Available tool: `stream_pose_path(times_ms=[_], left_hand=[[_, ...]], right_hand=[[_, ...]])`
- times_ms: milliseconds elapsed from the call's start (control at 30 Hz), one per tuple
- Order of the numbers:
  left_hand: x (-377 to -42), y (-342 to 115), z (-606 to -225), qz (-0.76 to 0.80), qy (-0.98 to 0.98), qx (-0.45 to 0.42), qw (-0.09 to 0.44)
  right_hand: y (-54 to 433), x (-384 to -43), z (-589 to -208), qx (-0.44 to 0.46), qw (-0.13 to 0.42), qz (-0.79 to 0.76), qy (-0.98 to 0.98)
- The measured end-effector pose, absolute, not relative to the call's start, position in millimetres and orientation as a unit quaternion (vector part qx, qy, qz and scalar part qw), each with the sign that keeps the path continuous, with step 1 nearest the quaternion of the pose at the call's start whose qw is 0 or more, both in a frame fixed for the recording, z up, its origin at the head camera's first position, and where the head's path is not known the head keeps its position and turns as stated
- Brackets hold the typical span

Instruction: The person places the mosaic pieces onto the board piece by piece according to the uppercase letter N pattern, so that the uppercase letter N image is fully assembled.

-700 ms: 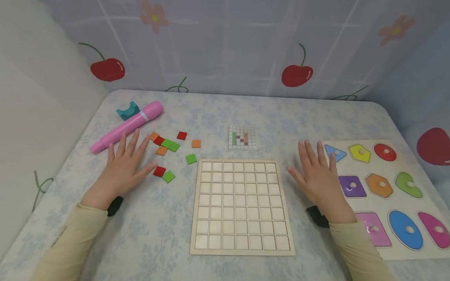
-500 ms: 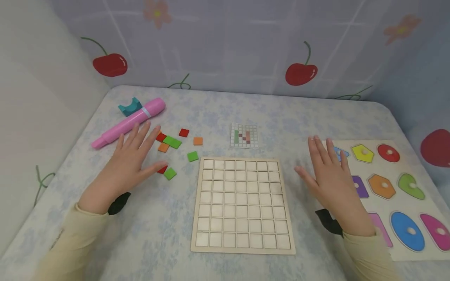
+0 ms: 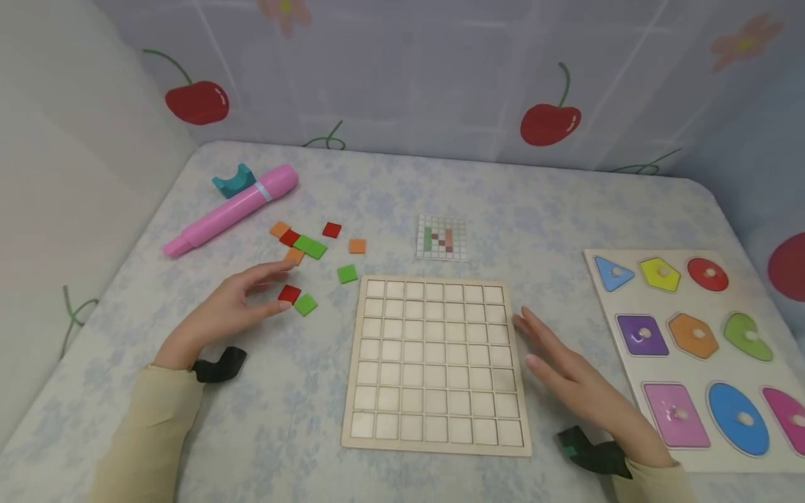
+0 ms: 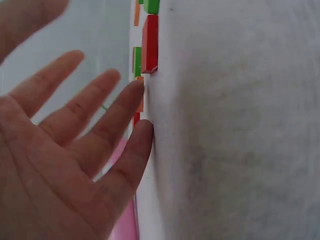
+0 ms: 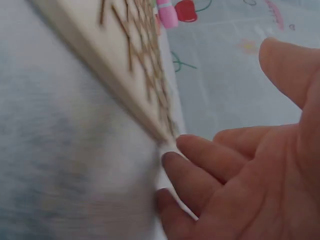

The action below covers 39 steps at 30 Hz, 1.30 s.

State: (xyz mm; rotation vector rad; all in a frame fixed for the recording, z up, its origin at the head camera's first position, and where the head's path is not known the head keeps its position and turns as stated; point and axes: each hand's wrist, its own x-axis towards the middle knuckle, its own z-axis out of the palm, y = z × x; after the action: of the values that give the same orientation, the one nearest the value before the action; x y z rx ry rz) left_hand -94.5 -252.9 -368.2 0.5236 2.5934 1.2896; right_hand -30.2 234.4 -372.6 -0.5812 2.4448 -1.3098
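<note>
My left hand (image 3: 235, 306) is turned on its side by the loose square tiles, thumb near a red tile (image 3: 289, 294) and a green tile (image 3: 306, 304). In the left wrist view its fingers (image 4: 107, 117) are spread and relaxed, holding nothing. More tiles lie just beyond, among them a green pair (image 3: 310, 246) and an orange tile (image 3: 357, 246). My right hand (image 3: 581, 381) is beside the right edge of the wooden grid board (image 3: 438, 450), fingertips right at its rim. The right wrist view has that palm bare and the fingers loosely extended.
A small printed grid card (image 3: 442, 237) lies behind the board. At the right is a knobbed shape puzzle (image 3: 641, 412). A pink stick (image 3: 233, 209) and a teal curved block (image 3: 234, 181) lie at the back left, near the wall.
Both hands have turned from palm down onto their sides and come lower. The right hand has moved in from the puzzle to the board's edge; the left has drawn back from the pink stick.
</note>
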Motion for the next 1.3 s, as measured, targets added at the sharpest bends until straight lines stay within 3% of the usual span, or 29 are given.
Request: stream_pose_path(times_ms=[700,1100,1300], left_hand=[[-102.0,-259.9,-391.9,0.380,0.901,0.211,0.013],[-102.6,-256.6,-393.4,0.360,0.918,0.168,-0.006],[-100.6,-254.8,-391.2,0.362,0.923,0.129,0.009]], right_hand=[[237.1,-34.6,-392.9,-0.262,0.101,-0.363,0.889],[236.0,-34.4,-390.7,-0.256,0.092,-0.355,0.895],[236.7,-34.9,-392.8,-0.258,0.095,-0.362,0.890]])
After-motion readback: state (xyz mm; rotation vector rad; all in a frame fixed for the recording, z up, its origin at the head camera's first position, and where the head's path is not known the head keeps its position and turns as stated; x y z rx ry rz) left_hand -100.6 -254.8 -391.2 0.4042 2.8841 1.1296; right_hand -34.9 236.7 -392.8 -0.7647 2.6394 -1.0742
